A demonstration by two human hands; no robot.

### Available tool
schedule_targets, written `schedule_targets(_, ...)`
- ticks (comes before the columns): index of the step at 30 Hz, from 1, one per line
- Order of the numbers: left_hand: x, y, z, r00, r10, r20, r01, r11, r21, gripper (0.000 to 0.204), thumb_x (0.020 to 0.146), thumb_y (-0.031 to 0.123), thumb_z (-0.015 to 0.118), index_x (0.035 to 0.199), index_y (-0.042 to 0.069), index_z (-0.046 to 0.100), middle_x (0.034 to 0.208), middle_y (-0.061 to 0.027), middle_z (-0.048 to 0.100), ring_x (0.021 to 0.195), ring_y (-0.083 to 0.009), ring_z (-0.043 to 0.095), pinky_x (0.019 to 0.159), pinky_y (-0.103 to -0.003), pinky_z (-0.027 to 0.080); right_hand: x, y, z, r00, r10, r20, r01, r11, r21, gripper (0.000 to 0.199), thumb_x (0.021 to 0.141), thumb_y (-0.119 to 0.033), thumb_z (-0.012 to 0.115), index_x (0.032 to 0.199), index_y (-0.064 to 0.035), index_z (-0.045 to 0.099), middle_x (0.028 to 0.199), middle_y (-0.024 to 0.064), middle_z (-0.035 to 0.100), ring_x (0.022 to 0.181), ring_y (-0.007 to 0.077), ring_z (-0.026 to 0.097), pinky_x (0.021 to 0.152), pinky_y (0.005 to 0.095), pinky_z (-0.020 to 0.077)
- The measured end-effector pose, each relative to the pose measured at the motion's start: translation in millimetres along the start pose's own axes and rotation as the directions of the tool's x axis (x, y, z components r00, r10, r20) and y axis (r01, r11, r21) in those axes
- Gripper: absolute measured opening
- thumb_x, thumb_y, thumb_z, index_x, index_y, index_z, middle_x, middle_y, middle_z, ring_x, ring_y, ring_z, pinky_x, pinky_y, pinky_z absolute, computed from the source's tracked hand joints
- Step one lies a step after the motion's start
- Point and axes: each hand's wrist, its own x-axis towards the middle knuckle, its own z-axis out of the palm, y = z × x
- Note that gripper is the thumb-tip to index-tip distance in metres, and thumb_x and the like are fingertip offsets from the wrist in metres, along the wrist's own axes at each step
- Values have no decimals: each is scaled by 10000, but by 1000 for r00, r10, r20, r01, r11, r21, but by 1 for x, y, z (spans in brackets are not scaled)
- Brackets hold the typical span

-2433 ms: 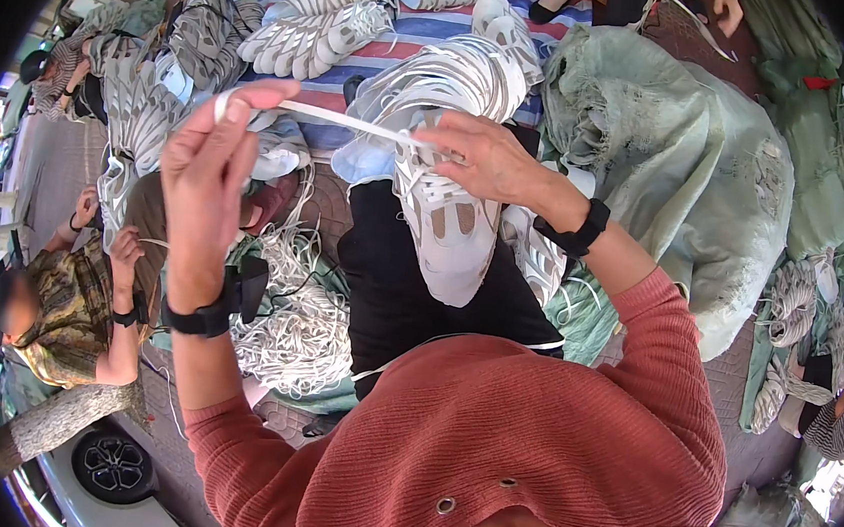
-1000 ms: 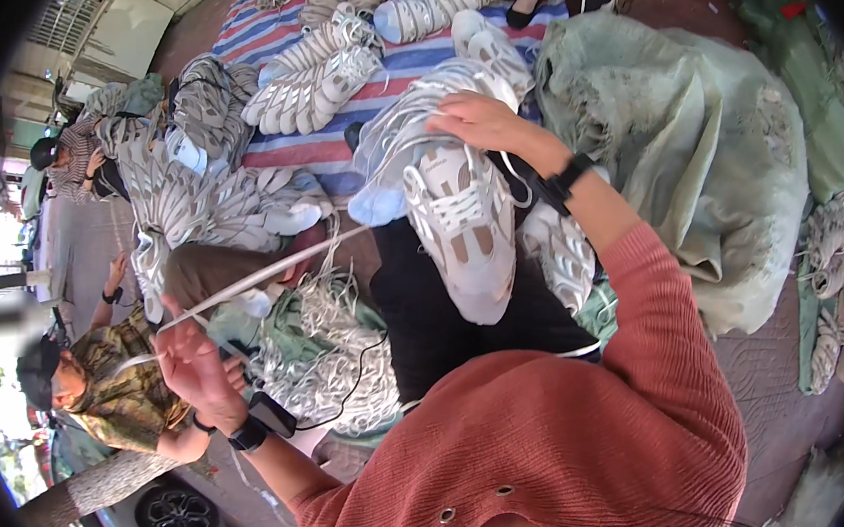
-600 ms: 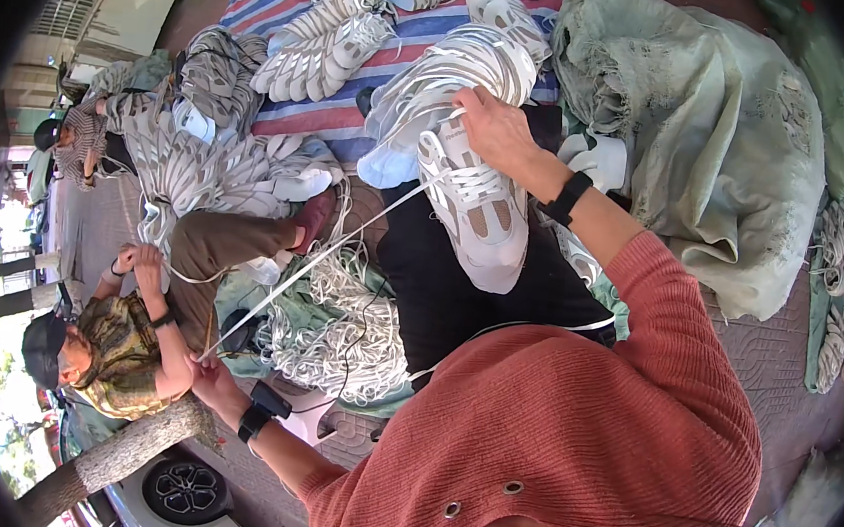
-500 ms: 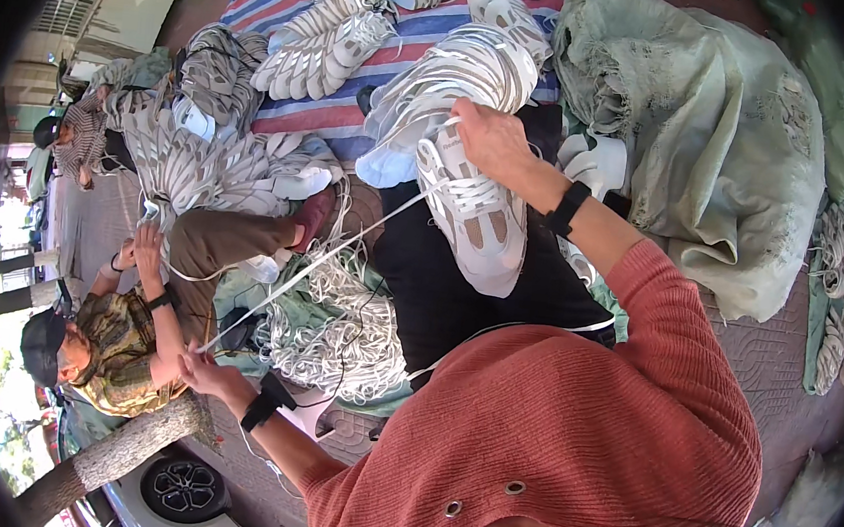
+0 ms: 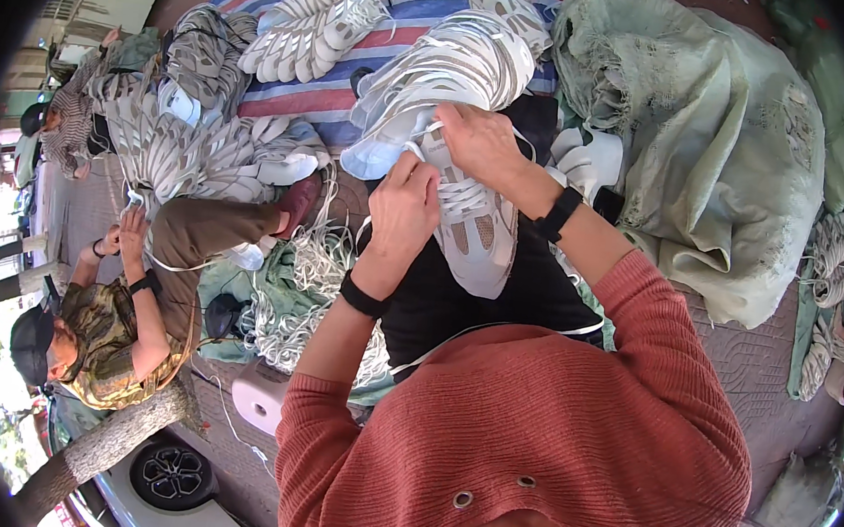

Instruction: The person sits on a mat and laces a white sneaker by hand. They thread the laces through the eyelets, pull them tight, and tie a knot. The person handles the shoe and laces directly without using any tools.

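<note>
A white and beige shoe upper (image 5: 479,243) lies on my lap, toe toward me, with a white shoelace (image 5: 463,199) threaded across its front. My left hand (image 5: 405,210) is closed at the left edge of the upper, fingers pinched by the lace near the top eyelets. Closed over the upper's top end is my right hand (image 5: 477,146), thumb and fingers gripping there; a loop of lace stands out beside it. The fingertips of both hands nearly meet. Beyond them a fanned stack of white uppers (image 5: 455,61) rests against the shoe upper.
A heap of white laces (image 5: 282,317) lies at left on green cloth. Another person (image 5: 114,337) works beside more stacked uppers (image 5: 210,165). A large pale sack (image 5: 702,158) stands at right. Striped sheeting (image 5: 306,103) with bundled uppers spreads ahead. A tree trunk (image 5: 115,447) slants at lower left.
My left hand has come from far out at lower left, where it pulled the lace taut, up to the shoe upper. My right hand has stayed near the upper's top, slightly lower.
</note>
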Motion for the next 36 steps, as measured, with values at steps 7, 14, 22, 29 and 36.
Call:
schedule_targets(7,11,7,3,982,-49,181,-3,961,276,68,747,-13,613,775,19,560,882,-108,561,701,-307,635,638,-404,534,-2,8,9,997,-51,-64,54,997,51,152,852,-99,590,989,-71,530,853,125,658,755,324,661,625,429,523)
schedule_targets(14,5,-17,15,960,-242,142,272,926,-261,68,778,4,687,834,17,651,740,-106,599,609,-235,609,592,-324,489,-3,7,3,998,3,-63,5,992,128,148,854,-124,593,972,-54,538,866,135,660,803,331,663,656,446,521)
schedule_targets(22,5,14,-9,955,-283,92,292,951,-99,87,821,45,675,872,33,605,919,-93,558,645,-294,625,592,-398,493,-6,13,0,1000,29,-5,-28,988,153,191,882,-126,575,1069,-100,544,916,135,673,813,346,663,678,455,519)
schedule_targets(29,4,-9,20,1000,6,-9,-7,992,-126,115,810,-29,651,895,18,590,954,-112,530,754,-267,618,614,-365,496,-3,15,5,997,80,3,-79,975,210,191,910,-157,540,1086,-83,545,941,160,677,825,369,655,683,468,510)
schedule_targets(36,3,-6,9,993,-110,49,120,934,-338,117,818,-36,656,899,-8,576,960,-115,505,700,-237,574,598,-329,483,-6,14,4,998,68,-15,-61,962,265,186,913,-144,526,1084,-76,558,958,173,674,852,371,653,716,468,508)
